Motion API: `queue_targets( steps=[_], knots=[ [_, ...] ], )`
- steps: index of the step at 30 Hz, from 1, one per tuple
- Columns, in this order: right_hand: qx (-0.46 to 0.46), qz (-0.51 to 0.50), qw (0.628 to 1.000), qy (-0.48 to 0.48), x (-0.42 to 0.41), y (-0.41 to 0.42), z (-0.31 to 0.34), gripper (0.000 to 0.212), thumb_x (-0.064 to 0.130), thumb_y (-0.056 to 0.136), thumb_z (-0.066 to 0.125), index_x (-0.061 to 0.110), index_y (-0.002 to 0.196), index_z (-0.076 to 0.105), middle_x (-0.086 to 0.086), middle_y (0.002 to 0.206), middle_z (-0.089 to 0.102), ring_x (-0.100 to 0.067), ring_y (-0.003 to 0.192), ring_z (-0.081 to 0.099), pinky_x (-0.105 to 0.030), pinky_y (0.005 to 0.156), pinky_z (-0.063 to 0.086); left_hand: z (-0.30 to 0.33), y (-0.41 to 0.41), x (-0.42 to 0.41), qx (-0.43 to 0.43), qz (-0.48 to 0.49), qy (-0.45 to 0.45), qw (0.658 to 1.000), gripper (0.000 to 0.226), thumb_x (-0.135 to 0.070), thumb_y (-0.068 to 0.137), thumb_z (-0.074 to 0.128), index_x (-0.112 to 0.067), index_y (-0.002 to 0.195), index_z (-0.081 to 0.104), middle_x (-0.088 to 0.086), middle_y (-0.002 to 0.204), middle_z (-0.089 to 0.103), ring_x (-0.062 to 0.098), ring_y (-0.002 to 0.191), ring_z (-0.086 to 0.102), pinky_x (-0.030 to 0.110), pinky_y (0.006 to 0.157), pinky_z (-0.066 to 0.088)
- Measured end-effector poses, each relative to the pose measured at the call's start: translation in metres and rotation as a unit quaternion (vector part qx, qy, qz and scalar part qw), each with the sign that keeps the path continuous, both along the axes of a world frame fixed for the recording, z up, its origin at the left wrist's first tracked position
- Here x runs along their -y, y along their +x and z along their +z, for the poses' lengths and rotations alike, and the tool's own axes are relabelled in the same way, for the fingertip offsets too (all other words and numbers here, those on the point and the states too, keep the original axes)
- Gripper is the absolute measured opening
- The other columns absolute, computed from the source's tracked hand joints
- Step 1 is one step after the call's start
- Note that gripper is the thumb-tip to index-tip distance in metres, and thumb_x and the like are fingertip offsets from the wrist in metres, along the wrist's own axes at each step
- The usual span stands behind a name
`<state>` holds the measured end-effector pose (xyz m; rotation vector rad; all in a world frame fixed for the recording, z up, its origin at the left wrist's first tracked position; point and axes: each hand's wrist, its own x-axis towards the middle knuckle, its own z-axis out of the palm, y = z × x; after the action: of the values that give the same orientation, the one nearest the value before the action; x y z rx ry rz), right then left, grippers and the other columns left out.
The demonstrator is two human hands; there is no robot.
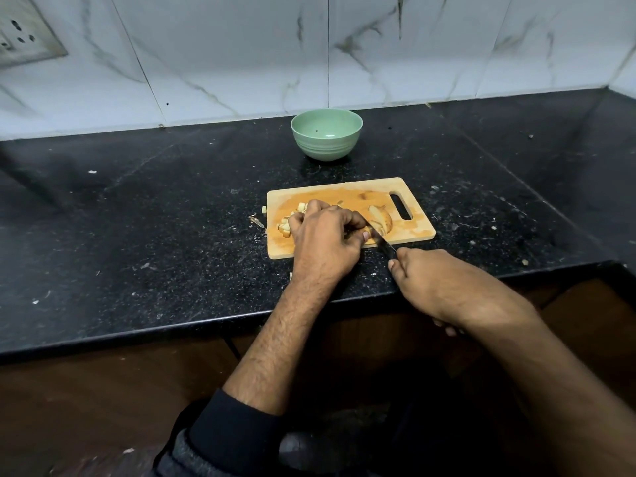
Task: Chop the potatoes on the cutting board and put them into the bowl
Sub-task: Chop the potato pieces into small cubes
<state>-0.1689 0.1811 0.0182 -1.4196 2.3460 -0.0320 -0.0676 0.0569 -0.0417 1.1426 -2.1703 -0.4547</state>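
A wooden cutting board (pixel 418 232) lies on the black counter. On it sit potato slices (pixel 381 216) at the right and a heap of small chopped pieces (pixel 289 222) at the left. My left hand (pixel 325 241) rests over the board with curled fingers, holding a potato piece against it; the piece is mostly hidden. My right hand (pixel 433 282) grips a knife handle at the board's near edge, and the knife blade (pixel 382 241) angles up-left into the potato beside my left fingers. An empty green bowl (pixel 326 134) stands behind the board.
The black granite counter (pixel 137 218) ends at a front edge just under my wrists. A few potato scraps (pixel 257 220) lie off the board's left side. Marble wall tiles rise behind the bowl, with a wall socket (pixel 20 36) at the upper left.
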Motion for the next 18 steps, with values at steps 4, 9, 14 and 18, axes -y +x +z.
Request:
queue_targets(
  steps=[4, 9, 14, 18],
  knots=[
    [0.005, 0.017, 1.000, 0.004, -0.017, -0.002, -0.003, 0.031, 0.042, 0.109, 0.027, 0.022, 0.111, 0.050, -0.001, 0.077, 0.059, -0.012, 0.051, 0.053, -0.027, 0.046, 0.044, 0.000, 0.000, -0.002, 0.005, 0.015, -0.012, 1.000, 0.021, -0.042, 0.084, 0.076, -0.032, 0.103, 0.075, -0.022, 0.098, 0.062, 0.007, 0.111, 0.041, 0.040, 0.099, 0.023],
    [0.013, 0.008, 1.000, 0.020, -0.036, 0.000, -0.009, 0.026, 0.043, 0.109, 0.027, 0.025, 0.101, 0.044, 0.001, 0.079, 0.056, -0.011, 0.056, 0.050, -0.030, 0.060, 0.047, -0.002, -0.001, -0.001, 0.012, 0.016, -0.021, 1.000, 0.021, -0.045, 0.085, 0.074, -0.031, 0.101, 0.074, -0.023, 0.094, 0.059, 0.007, 0.110, 0.040, 0.039, 0.098, 0.021],
    [0.017, -0.012, 1.000, 0.017, -0.042, -0.001, -0.010, 0.027, 0.046, 0.108, 0.027, 0.027, 0.097, 0.044, 0.000, 0.081, 0.057, -0.013, 0.059, 0.052, -0.032, 0.065, 0.050, -0.002, -0.001, -0.004, 0.013, 0.008, -0.030, 0.999, 0.023, -0.046, 0.086, 0.073, -0.031, 0.104, 0.073, -0.019, 0.100, 0.064, 0.008, 0.110, 0.041, 0.040, 0.097, 0.024],
    [0.014, -0.011, 1.000, -0.004, -0.042, -0.001, -0.003, 0.031, 0.046, 0.108, 0.027, 0.026, 0.098, 0.049, 0.000, 0.081, 0.060, -0.013, 0.061, 0.054, -0.032, 0.065, 0.050, -0.002, 0.003, -0.005, 0.020, 0.006, -0.034, 0.999, 0.030, -0.046, 0.086, 0.073, -0.031, 0.112, 0.070, -0.019, 0.108, 0.063, 0.008, 0.112, 0.040, 0.039, 0.096, 0.023]
  ],
)
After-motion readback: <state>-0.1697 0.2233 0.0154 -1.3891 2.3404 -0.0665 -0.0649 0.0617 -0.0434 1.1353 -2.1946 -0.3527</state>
